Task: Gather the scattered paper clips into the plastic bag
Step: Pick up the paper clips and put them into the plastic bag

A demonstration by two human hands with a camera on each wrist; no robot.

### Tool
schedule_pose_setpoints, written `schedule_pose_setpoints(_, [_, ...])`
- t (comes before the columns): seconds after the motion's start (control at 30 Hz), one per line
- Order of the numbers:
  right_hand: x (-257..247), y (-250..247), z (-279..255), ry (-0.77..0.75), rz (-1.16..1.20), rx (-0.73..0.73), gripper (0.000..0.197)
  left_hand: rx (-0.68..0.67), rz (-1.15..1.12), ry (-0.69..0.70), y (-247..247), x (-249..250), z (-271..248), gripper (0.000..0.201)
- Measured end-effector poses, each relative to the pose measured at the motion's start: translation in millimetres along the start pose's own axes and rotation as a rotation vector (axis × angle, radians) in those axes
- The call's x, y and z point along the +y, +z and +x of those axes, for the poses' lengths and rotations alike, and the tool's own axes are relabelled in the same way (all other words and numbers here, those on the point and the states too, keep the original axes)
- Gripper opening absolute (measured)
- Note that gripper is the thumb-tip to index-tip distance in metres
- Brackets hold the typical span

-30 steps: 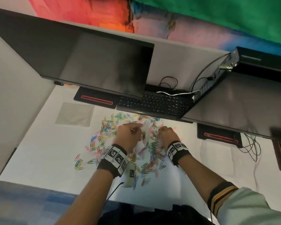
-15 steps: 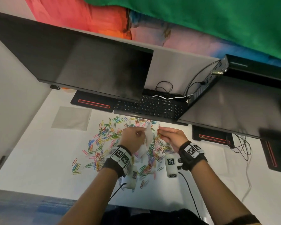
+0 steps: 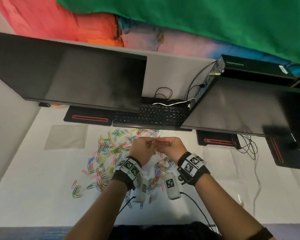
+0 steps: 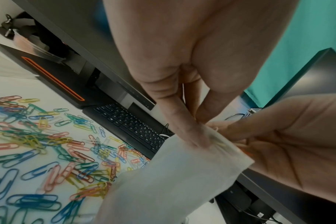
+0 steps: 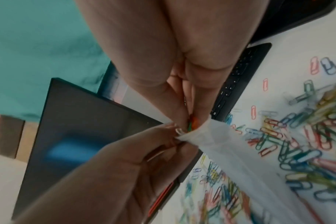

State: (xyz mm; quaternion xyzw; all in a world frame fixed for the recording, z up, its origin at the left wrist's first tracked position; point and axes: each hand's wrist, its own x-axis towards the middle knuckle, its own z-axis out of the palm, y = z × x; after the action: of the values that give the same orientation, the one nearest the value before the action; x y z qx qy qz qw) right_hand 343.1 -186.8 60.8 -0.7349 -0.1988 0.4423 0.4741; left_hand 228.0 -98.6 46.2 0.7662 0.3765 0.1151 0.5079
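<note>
Both hands are raised above the white surface (image 3: pixel 33 179), meeting at the mouth of a thin, translucent plastic bag (image 4: pixel 175 178). The left hand (image 3: pixel 142 149) pinches the bag's upper edge between thumb and fingers (image 4: pixel 186 130), its other fingers curled. The right hand (image 3: pixel 171 147) has its fingertips (image 5: pixel 182 112) pressed together on a small bunch of paper clips, orange and green (image 5: pixel 193 123), right at the bag's opening. The decisive relation: the held clips sit directly at the mouth, touching or just inside the rim, though which cannot be told. The bag hangs slack below, its long axis running down toward the person and the surface. The right hand is therefore the nearer one for the release, judged to need only a loosening of the fingertips while the left holds the rim apart.

The bag is soft, wrinkled film, limp and without shape of its own, so its mouth would likely fall shut if let go. The scattered paper clips (image 3: pixel 107 153) are bent wire loops with glossy coatings in blue, green, yellow, pink and white, lying flat and overlapping in a loose heap beneath and to the left of the hands. Most remain on the surface, so the task appears at an early stage. A black keyboard (image 3: pixel 152 115) lies beyond the heap, under two dark monitors (image 3: pixel 76 75).
</note>
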Motion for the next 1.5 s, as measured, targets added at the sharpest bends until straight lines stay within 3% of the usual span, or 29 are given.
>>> schedule_pose_setpoints(0.17, [0.1, 3.8, 7.9, -0.077, -0.449, 0.186, 0.017, -0.027, 0.0, 0.044, -1.7, 5.0, 0.3, 0.018])
schedule_pose_setpoints(0.37, [-3.8, 15.7, 6.7, -0.182, -0.7, 0.1, 0.029, -0.039, 0.004, 0.035, -2.3, -0.7, 7.1, 0.017])
schedule_pose_setpoints(0.53, [-8.9, 13.3, 13.7, -0.217, -0.886, 0.033, 0.023, 0.007, -0.026, -0.024, -7.8, -3.5, 10.0, 0.025])
schedule_pose_setpoints(0.67, [-10.9, 12.4, 16.4, -0.29, -0.995, -0.068, 0.029, 0.01, -0.081, -0.054, -12.1, -6.2, 11.9, 0.024])
schedule_pose_setpoints(0.77, [-18.8, 7.6, 18.1, -0.351, -0.948, -0.062, 0.018, 0.018, -0.116, -0.079, -16.1, -9.1, 15.3, 0.023])
schedule_pose_setpoints(0.97, [-16.6, -18.3, 38.4, -0.299, -0.429, 0.144, 0.011, 0.047, -0.067, -0.057, -30.5, -11.8, 9.9, 0.023])
schedule_pose_setpoints(1.03, [-0.1, -31.1, 64.9, -0.223, -0.519, 0.191, 0.018, 0.06, -0.063, -0.06, -34.8, -14.9, 9.0, 0.021])
schedule_pose_setpoints(1.17, [38.5, -38.9, 105.0, -0.134, -1.012, -0.025, 0.045, 0.091, -0.094, -0.1, -39.1, -17.8, 6.0, 0.022])
schedule_pose_setpoints(1.3, [73.4, -29.4, 97.5, -0.174, -1.159, -0.231, 0.05, 0.097, -0.1, -0.1, -43.1, -16.7, 2.8, 0.023])
schedule_pose_setpoints(1.5, [105.9, -31.0, 64.4, -0.335, -1.309, -0.31, 0.065, 0.13, -0.088, -0.107, -44.1, -22.9, 5.0, 0.025])
